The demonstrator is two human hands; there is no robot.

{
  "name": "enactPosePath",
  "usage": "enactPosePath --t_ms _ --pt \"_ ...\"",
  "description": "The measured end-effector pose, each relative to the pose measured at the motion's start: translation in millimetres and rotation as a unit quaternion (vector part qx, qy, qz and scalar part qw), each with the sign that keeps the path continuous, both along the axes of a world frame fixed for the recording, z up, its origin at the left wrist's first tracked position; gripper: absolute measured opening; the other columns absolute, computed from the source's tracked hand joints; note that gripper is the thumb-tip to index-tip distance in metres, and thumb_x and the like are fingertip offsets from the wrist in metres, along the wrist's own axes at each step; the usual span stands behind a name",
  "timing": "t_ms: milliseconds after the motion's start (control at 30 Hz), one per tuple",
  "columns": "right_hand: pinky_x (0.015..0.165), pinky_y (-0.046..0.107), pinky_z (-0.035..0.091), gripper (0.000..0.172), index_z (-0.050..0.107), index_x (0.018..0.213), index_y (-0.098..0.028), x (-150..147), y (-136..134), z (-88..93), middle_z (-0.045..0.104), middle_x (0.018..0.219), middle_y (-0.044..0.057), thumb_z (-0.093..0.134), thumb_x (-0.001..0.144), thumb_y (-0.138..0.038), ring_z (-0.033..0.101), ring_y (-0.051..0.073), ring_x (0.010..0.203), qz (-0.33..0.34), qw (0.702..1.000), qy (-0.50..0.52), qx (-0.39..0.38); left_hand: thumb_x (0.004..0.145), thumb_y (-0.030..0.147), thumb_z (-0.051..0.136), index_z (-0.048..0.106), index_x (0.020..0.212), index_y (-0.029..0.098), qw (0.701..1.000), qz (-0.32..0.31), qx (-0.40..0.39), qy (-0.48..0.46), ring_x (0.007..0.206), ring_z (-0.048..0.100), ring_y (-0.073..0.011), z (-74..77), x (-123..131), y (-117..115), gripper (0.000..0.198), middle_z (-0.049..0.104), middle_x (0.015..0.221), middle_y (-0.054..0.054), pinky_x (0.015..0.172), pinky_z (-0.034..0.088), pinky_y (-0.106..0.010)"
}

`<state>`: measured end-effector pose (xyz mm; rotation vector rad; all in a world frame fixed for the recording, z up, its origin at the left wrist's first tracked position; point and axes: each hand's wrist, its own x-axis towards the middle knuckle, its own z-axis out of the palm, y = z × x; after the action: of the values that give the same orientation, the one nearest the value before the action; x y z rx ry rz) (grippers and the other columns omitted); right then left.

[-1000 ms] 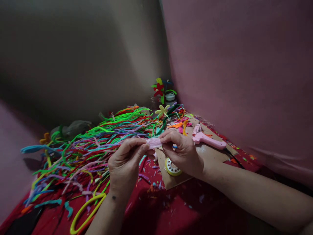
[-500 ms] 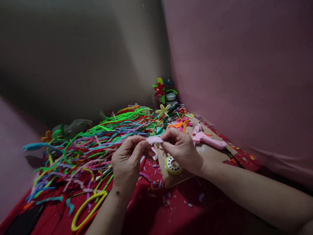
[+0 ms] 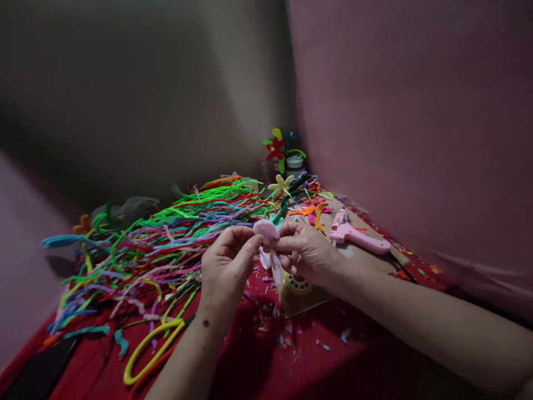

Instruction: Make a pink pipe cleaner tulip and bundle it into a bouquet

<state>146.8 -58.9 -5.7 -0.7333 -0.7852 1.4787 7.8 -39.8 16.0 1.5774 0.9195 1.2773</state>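
A light pink fuzzy pipe-cleaner petal (image 3: 265,228) is pinched between both hands, its rounded face turned up. My left hand (image 3: 227,266) grips its left lower edge with thumb and fingers. From the other side, my right hand (image 3: 310,250) holds the lower right edge, fingers curled in. A pale pink strand (image 3: 276,269) hangs below the petal by the right fingertips; whether it joins the petal I cannot tell. Just under the right hand lies a yellow-rimmed spool (image 3: 297,284) with a ring of holes, partly covered.
A pile of colourful pipe cleaners (image 3: 175,233) spreads on the left. The pink glue gun (image 3: 360,239) rests on a cardboard sheet (image 3: 308,304). A yellow-handled tool (image 3: 132,366) lies near my left forearm. Finished flowers (image 3: 275,149) stand by a lidded bottle (image 3: 295,162). Fuzz scraps litter the red cloth (image 3: 250,355).
The pink petal has turned from nearly edge-on to show its rounded face. My right fingers have shifted lower along it, and the pale strand now shows beneath. The view has moved slightly.
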Motion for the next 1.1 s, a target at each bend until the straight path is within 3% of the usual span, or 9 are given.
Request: enactPosePath --t_ms 233,300,367,433,533,633,700,900,1100 --pt "0.030 0.016 0.035 0.026 0.047 0.072 -0.017 -1 -3 0.9 0.055 0.049 -0.005 0.071 0.062 -0.023 0.052 0.009 0.036 0.020 0.994 -0.109 0.013 0.073 0.028 0.066 0.060 0.075 0.017 0.998 0.034 0.051 0.016 0.047 0.046 -0.0059 -2.4 -1 0 0.013 0.057 0.059 0.003 0.044 0.038 -0.017" --pt "0.033 0.017 0.038 0.029 0.049 0.080 -0.018 0 -5 2.8 0.057 0.061 -0.003 0.071 0.063 -0.024 0.054 0.009 0.042 0.002 0.985 -0.166 0.043 0.073 0.027 0.066 0.061 0.075 0.017 0.995 0.047 0.081 0.030 0.051 0.048 -0.0071 -3.9 -1 0 0.011 0.058 0.062 0.003 0.047 0.040 -0.018" --pt "0.039 0.018 0.042 0.034 0.049 0.090 -0.019 1 -8 4.3 0.058 0.078 -0.001 0.071 0.064 -0.025 0.054 0.007 0.049 -0.056 0.968 -0.228 0.093 0.074 0.027 0.065 0.061 0.076 0.018 0.991 0.053 0.113 0.050 0.057 0.052 -0.0090 -5.8 -2 1 0.010 0.059 0.065 0.002 0.052 0.043 -0.019" --pt "0.044 0.018 0.042 0.036 0.050 0.096 -0.020 3 -9 4.8 0.055 0.086 -0.001 0.071 0.067 -0.027 0.051 0.005 0.054 -0.137 0.936 -0.281 0.160 0.074 0.026 0.065 0.062 0.076 0.019 0.985 0.053 0.149 0.069 0.061 0.054 -0.0105 -7.8 -3 1 0.008 0.061 0.070 0.001 0.057 0.045 -0.021" --pt "0.048 0.020 0.041 0.023 0.053 0.092 -0.020 5 -11 3.5 0.051 0.078 -0.002 0.065 0.074 -0.025 0.048 0.007 0.056 -0.230 0.869 -0.342 0.273 0.075 0.021 0.064 0.062 0.078 0.020 0.969 0.045 0.223 0.098 0.065 0.054 -0.0110 -9.7 -4 1 0.004 0.059 0.074 0.001 0.062 0.046 -0.023" --pt "0.056 0.023 0.043 0.005 0.056 0.083 -0.019 5 -13 1.7 0.052 0.074 0.000 0.059 0.079 -0.017 0.050 0.010 0.065 -0.279 0.792 -0.394 0.373 0.075 0.015 0.063 0.060 0.082 0.021 0.946 0.027 0.299 0.127 0.071 0.055 -0.0117 -10.2 -5 -2 0.009 0.058 0.078 0.000 0.065 0.046 -0.023" --pt "0.060 0.025 0.045 0.006 0.057 0.083 -0.018 5 -14 1.1 0.054 0.077 0.001 0.056 0.081 -0.013 0.052 0.011 0.071 -0.295 0.760 -0.409 0.410 0.076 0.013 0.061 0.059 0.086 0.021 0.935 0.031 0.327 0.132 0.073 0.056 -0.0118 -10.0 -5 -4 0.013 0.059 0.081 -0.001 0.067 0.047 -0.023" --pt "0.071 0.027 0.048 0.012 0.057 0.087 -0.019 4 -18 1.4 0.055 0.081 0.002 0.052 0.083 -0.008 0.054 0.012 0.079 -0.309 0.744 -0.403 0.434 0.077 0.007 0.060 0.060 0.094 0.022 0.875 0.053 0.440 0.198 0.078 0.059 -0.0121 -5.5 -5 -9 0.022 0.061 0.086 -0.003 0.071 0.048 -0.023" --pt "0.070 0.027 0.050 0.014 0.059 0.088 -0.021 5 -21 0.9 0.055 0.082 0.001 0.053 0.083 -0.010 0.055 0.012 0.079 -0.307 0.742 -0.403 0.440 0.078 0.007 0.058 0.062 0.088 0.020 0.872 0.060 0.441 0.206 0.077 0.059 -0.0114 -1.3 -5 -13 0.017 0.059 0.085 -0.003 0.067 0.048 -0.022"
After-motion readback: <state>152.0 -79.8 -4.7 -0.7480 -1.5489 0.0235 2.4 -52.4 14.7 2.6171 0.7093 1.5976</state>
